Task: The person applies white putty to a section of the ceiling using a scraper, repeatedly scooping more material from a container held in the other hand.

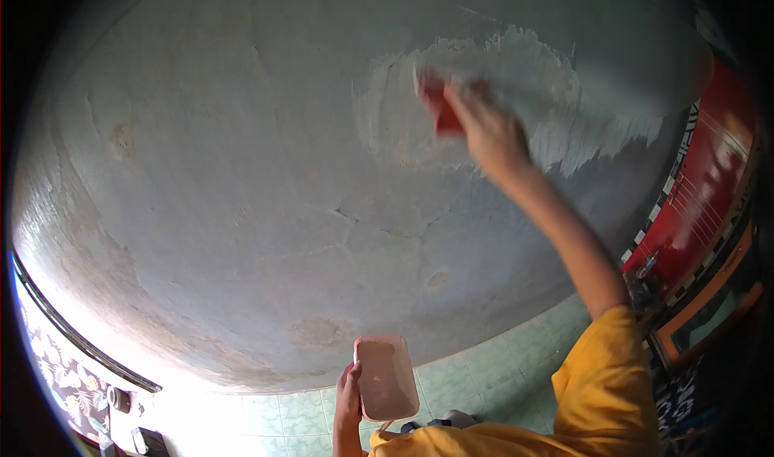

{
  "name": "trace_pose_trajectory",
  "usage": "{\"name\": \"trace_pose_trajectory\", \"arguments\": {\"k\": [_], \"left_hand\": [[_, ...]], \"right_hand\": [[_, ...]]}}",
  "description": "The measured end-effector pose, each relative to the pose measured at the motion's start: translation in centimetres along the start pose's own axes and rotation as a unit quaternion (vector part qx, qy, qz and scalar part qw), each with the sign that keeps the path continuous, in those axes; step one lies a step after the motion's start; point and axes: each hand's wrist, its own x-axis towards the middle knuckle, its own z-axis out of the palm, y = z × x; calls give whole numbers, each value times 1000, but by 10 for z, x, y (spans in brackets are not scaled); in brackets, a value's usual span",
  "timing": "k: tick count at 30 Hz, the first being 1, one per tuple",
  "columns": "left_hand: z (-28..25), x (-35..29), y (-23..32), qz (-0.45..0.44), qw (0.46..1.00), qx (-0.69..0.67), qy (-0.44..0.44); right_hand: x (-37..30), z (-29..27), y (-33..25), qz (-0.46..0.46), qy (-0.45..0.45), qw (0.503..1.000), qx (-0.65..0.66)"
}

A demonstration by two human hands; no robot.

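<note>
My right hand (493,138) is raised to the grey wall (266,150), its fingers closed on a red flat putty scraper (439,106). Motion blurs both the scraper and my fingers. Around it spreads a paler, ragged-edged patch of filler (540,78). Low in front of my body, my left hand (348,392) grips the left side of a pinkish rectangular tub (412,388). Inside the tub is a smooth pale mass, which looks like filler; part of the thumb shows at the rim.
Cracks (348,217) and rough brownish spots (321,331) mark the lower wall. Pale green floor tiles (463,374) run along its foot. To the right stand a glossy red panel (709,175) and an orange-framed object (701,296). Bright light falls at the lower left, beside a floral-patterned surface (68,360).
</note>
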Motion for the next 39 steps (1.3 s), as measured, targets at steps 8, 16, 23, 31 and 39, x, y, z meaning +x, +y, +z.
{"name": "trace_pose_trajectory", "arguments": {"k": [8, 16, 23, 31, 39], "left_hand": [[68, -8, -11, 28, 998, -17, 55], [179, 3, -5, 111, 992, -39, 41], [213, -27, -30, 66, 993, 23, 99], [220, -53, -49, 11, 992, 48, 119], [226, -61, -46, -38, 993, 2, 108]], "right_hand": [[-185, -59, -69, 145, -191, 930, 277], [-279, -120, -79, 605, -188, 466, 618], [-346, -143, -59, 638, -248, 392, 615], [-385, -160, -29, 457, -190, 704, 510], [-411, -169, -27, 91, -275, 846, 447]]}}
